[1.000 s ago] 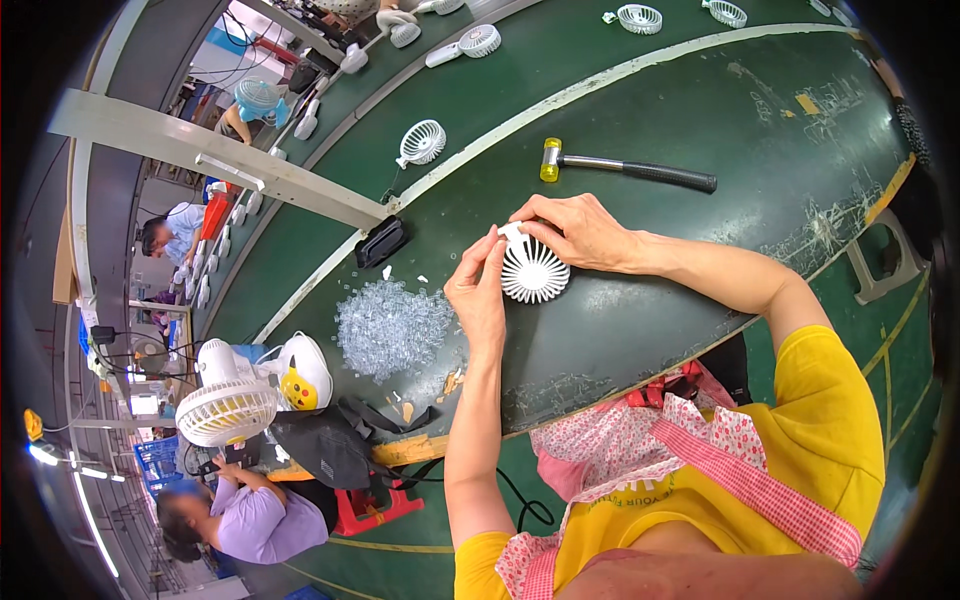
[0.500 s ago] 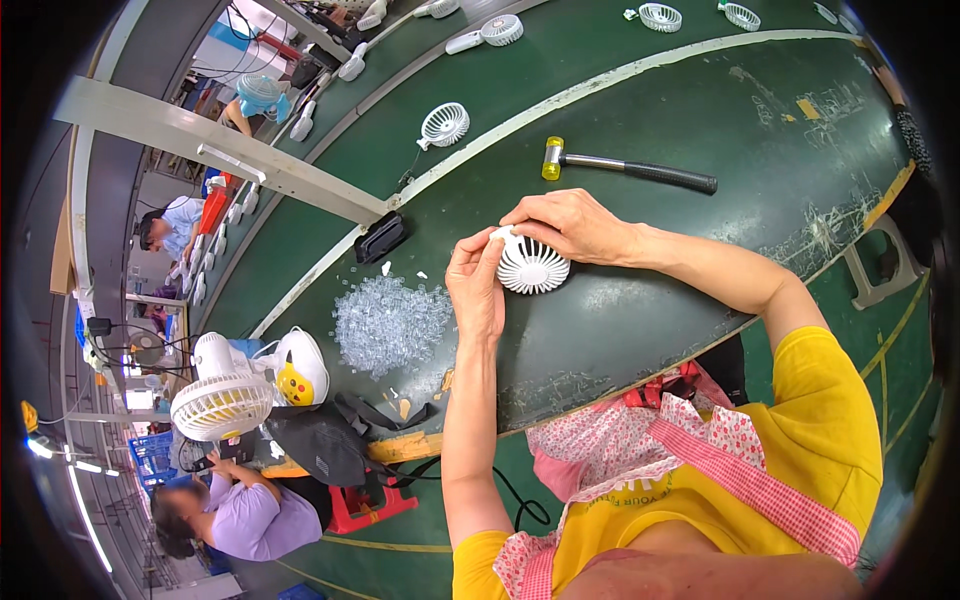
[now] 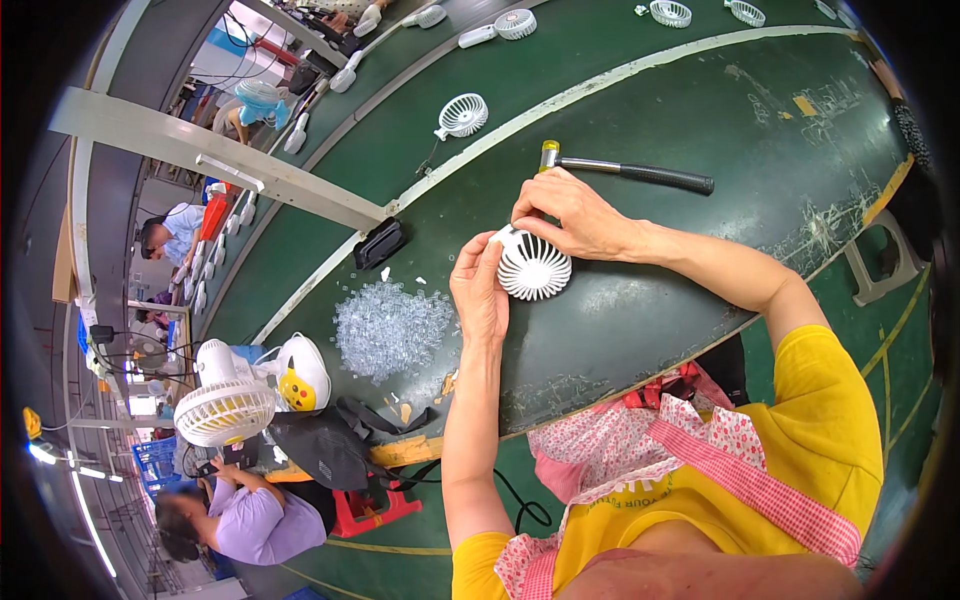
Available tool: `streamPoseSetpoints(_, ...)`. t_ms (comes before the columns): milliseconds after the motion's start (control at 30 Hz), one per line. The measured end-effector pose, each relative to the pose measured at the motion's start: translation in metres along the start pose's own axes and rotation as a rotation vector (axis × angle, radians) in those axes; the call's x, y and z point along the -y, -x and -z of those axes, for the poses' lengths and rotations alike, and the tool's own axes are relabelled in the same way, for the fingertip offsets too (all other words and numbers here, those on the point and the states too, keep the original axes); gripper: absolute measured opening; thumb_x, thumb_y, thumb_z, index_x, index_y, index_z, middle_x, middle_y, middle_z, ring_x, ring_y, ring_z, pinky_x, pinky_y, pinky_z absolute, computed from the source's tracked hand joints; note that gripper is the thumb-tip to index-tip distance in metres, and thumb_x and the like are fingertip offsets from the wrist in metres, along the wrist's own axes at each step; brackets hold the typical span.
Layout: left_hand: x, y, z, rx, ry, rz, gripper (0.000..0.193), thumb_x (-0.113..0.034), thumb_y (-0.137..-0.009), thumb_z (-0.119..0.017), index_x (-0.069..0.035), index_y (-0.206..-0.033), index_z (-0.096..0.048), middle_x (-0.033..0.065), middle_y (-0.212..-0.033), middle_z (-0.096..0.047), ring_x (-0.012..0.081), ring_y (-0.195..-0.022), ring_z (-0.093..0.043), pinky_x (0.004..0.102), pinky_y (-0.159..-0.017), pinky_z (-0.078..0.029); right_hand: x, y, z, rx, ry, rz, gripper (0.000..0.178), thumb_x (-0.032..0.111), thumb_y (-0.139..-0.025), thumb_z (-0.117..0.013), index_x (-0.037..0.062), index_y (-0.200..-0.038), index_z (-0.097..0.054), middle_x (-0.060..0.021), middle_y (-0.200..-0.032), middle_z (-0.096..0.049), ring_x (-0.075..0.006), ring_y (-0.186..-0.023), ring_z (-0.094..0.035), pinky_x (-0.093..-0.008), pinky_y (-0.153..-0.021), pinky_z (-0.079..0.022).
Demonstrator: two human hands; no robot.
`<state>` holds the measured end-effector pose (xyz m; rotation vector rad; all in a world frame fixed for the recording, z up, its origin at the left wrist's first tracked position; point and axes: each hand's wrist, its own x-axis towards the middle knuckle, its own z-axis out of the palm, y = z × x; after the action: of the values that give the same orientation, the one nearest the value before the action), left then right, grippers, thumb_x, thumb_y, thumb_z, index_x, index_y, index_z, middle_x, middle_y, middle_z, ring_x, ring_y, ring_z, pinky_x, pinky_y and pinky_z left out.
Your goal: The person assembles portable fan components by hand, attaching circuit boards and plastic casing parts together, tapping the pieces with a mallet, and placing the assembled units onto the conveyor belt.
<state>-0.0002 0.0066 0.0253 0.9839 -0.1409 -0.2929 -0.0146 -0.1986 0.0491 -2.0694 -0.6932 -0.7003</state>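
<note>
A round white slotted fan cover (image 3: 534, 268) is tilted up off the dark table. My left hand (image 3: 480, 290) pinches its left edge between thumb and fingers. Bent over its upper rim is my right hand (image 3: 577, 213), fingertips drawn together close to the small neck of the cover; whatever they grip is hidden. Left of my left hand lies a pile of small clear plastic pieces (image 3: 391, 330). Just beyond my right hand rests a mallet (image 3: 630, 171) with a yellow head and black handle.
A green conveyor carrying white fan parts (image 3: 463, 116) curves along the far side. At left stand a metal post (image 3: 290, 175), a black case (image 3: 380, 243), a white desk fan (image 3: 224, 409) and a black bag (image 3: 318, 445). A person in purple (image 3: 262, 515) sits at lower left.
My right hand has shifted slightly up and away, its knuckles now near the mallet head. The cover has tipped a little in my left hand. Fan parts on the conveyor have slid right.
</note>
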Motion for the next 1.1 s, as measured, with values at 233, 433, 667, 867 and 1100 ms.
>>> streamPoseSetpoints(233, 0.002, -0.006, -0.003, 0.007, -0.065, -0.064, 0.019, -0.003, -0.095, -0.065, 0.001, -0.112, -0.062, 0.0074, -0.104, -0.069, 0.0105, -0.092, -0.065, 0.0239, -0.081, -0.053, 0.003, -0.011, 0.001, 0.193, -0.344, -0.374, 0.018, 0.016, -0.094, -0.065, -0.0005, -0.101, -0.063, -0.0105, -0.09, -0.067, -0.021, -0.086, -0.064, -0.035, -0.081, -0.05)
streamPoseSetpoints(433, 0.012, -0.016, 0.011, -0.086, -0.486, -0.372, 0.027, -0.014, -0.098, -0.061, -0.004, -0.123, -0.056, 0.0041, -0.113, -0.065, 0.0112, -0.101, -0.059, 0.026, -0.087, -0.048, -0.046, -0.052, 0.026, -0.109, -0.202, -0.375, 0.023, 0.02, -0.096, -0.063, -0.0013, -0.104, -0.066, -0.0077, -0.092, -0.067, -0.0131, -0.086, -0.061, -0.0295, -0.078, -0.049)
streamPoseSetpoints(667, 0.029, -0.026, 0.016, -0.204, -0.744, -0.498, 0.023, -0.014, -0.097, -0.062, -0.003, -0.117, -0.059, 0.0065, -0.103, -0.065, 0.0146, -0.091, -0.06, 0.0273, -0.076, -0.048, -0.185, -0.084, 0.072, -0.29, 0.517, -0.142, 0.017, 0.012, -0.095, -0.062, 0.002, -0.108, -0.064, -0.0137, -0.101, -0.066, -0.0267, -0.093, -0.064, -0.0362, -0.083, -0.05)
streamPoseSetpoints(867, 0.028, -0.026, 0.004, -0.164, -0.778, -0.466, 0.023, -0.011, -0.096, -0.06, -0.003, -0.118, -0.06, 0.0093, -0.106, -0.064, 0.0181, -0.095, -0.061, 0.0295, -0.078, -0.049, -0.257, -0.093, 0.014, -0.045, 0.5, -0.09, 0.04, 0.008, -0.091, -0.06, 0.0019, -0.129, -0.051, -0.0201, -0.128, -0.057, -0.039, -0.111, -0.06, -0.0447, -0.093, -0.049)
streamPoseSetpoints(1100, 0.025, -0.026, 0.003, -0.174, -0.745, -0.435, 0.02, -0.009, -0.095, -0.061, -0.002, -0.114, -0.061, 0.0109, -0.107, -0.064, 0.0217, -0.098, -0.061, 0.0316, -0.08, -0.049, -0.237, -0.096, -0.012, 0.089, 0.524, -0.299, 0.023, 0.014, -0.092, -0.057, 0.0007, -0.109, -0.061, -0.0202, -0.102, -0.061, -0.0388, -0.095, -0.062, -0.0464, -0.083, -0.049)
